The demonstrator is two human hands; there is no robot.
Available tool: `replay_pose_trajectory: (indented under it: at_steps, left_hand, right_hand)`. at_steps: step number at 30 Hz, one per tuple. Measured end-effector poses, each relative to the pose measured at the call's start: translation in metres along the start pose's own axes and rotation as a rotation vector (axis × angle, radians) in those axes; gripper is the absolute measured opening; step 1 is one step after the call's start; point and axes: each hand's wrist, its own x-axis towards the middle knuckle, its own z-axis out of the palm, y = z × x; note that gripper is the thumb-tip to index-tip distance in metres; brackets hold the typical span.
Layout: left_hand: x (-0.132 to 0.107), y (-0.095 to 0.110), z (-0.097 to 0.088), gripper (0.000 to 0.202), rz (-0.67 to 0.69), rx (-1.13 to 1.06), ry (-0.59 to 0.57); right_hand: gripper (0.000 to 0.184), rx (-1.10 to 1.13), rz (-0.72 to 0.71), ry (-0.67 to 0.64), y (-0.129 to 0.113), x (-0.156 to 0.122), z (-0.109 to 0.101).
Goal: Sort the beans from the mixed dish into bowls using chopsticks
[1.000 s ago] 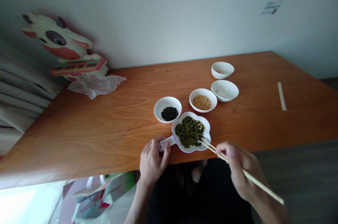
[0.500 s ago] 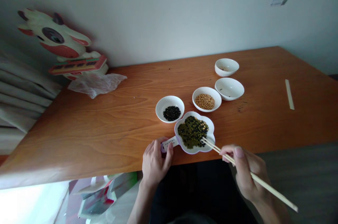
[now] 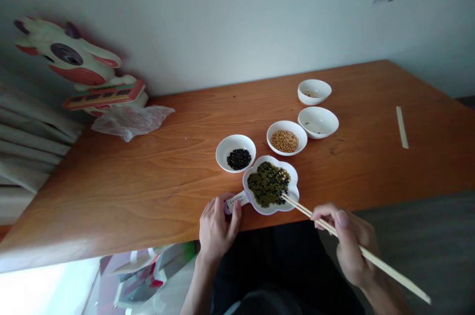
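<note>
A flower-shaped white dish [image 3: 293,191] heaped with mixed green, black and yellow beans sits at the near edge of the wooden table [image 3: 148,176]. My left hand [image 3: 217,226] pinches the dish's short handle [image 3: 235,201] between thumb and fingers. My right hand [image 3: 347,243] grips a pair of wooden chopsticks [image 3: 334,231], whose tips rest at the right rim of the bean pile. Just behind the dish stand a small white bowl of black beans [image 3: 236,153] and a bowl of yellow soybeans [image 3: 286,137].
Two more small white bowls [image 3: 318,121] [image 3: 313,91], nearly bare inside, stand farther back right. A paper chopstick sleeve [image 3: 402,126] lies at the right. A cow-shaped toy [image 3: 79,72] and a crumpled clear plastic bag [image 3: 129,119] sit at the back left against the wall.
My right hand has drawn back slightly toward me, with the chopstick tips still at the dish's right rim. My left hand has stayed on the handle. The view shifted a little.
</note>
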Motion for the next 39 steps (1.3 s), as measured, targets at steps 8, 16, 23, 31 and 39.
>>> replay_pose_trajectory:
  at_steps: [8, 16, 23, 31, 39]
  left_hand:
    - [-0.002, 0.0, -0.001, 0.016, -0.021, 0.0, -0.026]
    - [-0.004, -0.001, 0.0, 0.016, -0.033, 0.008, -0.026]
    - [-0.004, -0.002, 0.001, 0.016, -0.032, 0.006, -0.014]
    - [-0.006, -0.001, 0.0, 0.015, -0.04, -0.017, -0.03]
    - [-0.005, 0.0, 0.001, 0.016, -0.047, -0.035, -0.027]
  right_hand:
    - [0.043, 0.005, 0.078, -0.076, -0.012, 0.001, -0.004]
    - [0.035, -0.037, 0.034, -0.152, -0.014, 0.017, -0.011]
    - [0.038, -0.056, 0.059, -0.184, -0.013, 0.023, -0.02]
    - [0.033, -0.132, 0.055, -0.203, -0.031, 0.036, -0.024]
    - [0.042, -0.333, -0.093, -0.283, -0.054, 0.076, -0.004]
